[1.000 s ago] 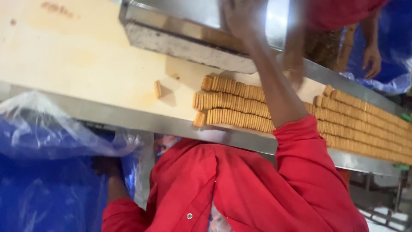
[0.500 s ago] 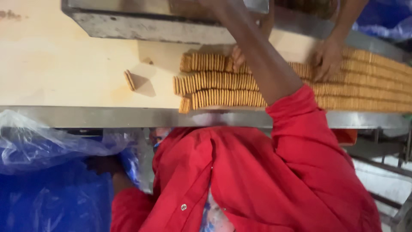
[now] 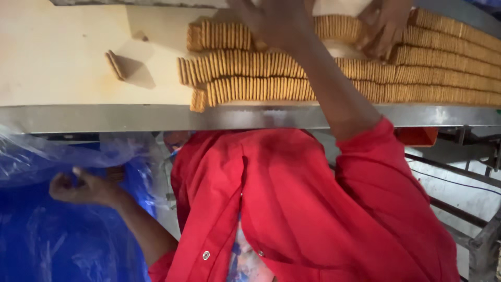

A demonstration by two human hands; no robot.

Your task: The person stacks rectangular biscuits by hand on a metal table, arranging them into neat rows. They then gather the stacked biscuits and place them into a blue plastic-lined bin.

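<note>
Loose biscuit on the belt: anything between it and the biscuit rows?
In the head view, only bare cream belt lies between the loose biscuit and the biscuit rows.

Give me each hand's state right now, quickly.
Left hand: loosely curled beside the blue plastic bag; holding something cannot be told.
Right hand: spread open on the rows of biscuits.

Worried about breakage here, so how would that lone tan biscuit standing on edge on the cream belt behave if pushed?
The lone tan biscuit standing on edge would probably tip flat at a nudge, since it stands on a thin edge with nothing beside it. It looks thin and dry, so likely light and brittle. The smooth cream belt may let it slide.
</note>
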